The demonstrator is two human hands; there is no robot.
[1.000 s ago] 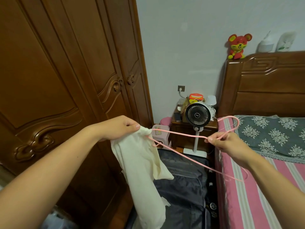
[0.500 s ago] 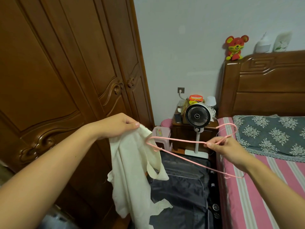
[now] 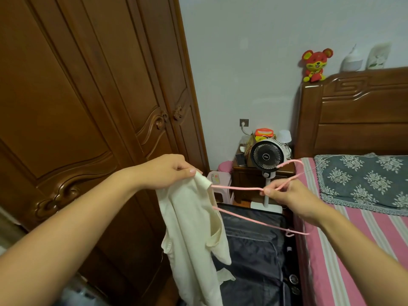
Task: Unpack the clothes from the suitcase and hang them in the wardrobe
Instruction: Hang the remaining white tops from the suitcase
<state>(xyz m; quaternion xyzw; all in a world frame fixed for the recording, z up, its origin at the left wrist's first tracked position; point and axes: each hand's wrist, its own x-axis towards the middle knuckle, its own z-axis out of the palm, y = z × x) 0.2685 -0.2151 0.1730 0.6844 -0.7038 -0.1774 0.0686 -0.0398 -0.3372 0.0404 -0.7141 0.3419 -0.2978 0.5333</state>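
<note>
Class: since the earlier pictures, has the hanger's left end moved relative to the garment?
Yes. The hanger has slid leftward; its end, beside the garment before, is now inside it.

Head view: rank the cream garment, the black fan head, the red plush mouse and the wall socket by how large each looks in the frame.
1. cream garment, though it hangs close to the camera
2. black fan head
3. red plush mouse, near the fan head in apparent size, so their order is unsure
4. wall socket
</note>
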